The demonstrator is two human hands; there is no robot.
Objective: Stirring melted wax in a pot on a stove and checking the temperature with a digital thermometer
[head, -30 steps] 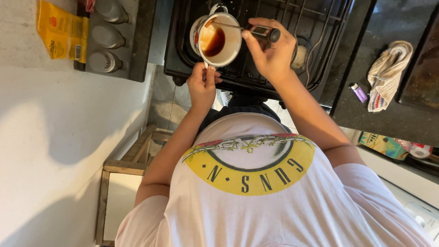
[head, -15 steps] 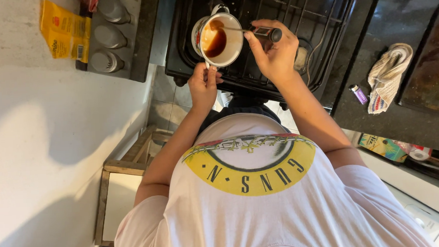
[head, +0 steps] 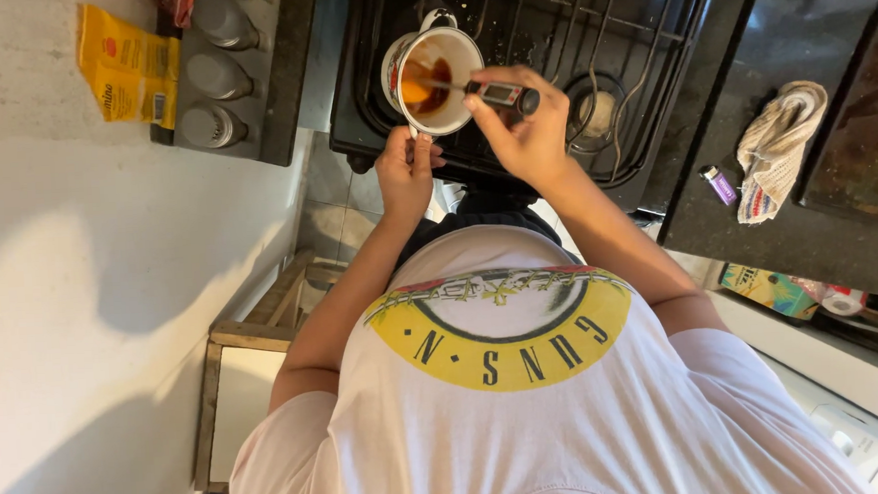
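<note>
On the far left, a yellow packet (head: 127, 65) lay on the pale surface (head: 51, 297) beside a rack of grey-capped jars (head: 212, 73), well apart from the work. The left hand (head: 405, 174) was closed around the handle of a small white saucepan (head: 437, 67), apparently to steady it on the black stove (head: 548, 31) grate. The pan sat just above that hand, holding dark amber liquid. The right hand (head: 523, 132) pinched the head of a probe thermometer (head: 496, 95), its thin stem slanting left into the liquid, probably held up so the tip stayed off the pan's bottom. Further right, a purple lighter (head: 718, 184) and a folded cloth (head: 776, 149) lay on the dark surface (head: 759, 230).
</note>
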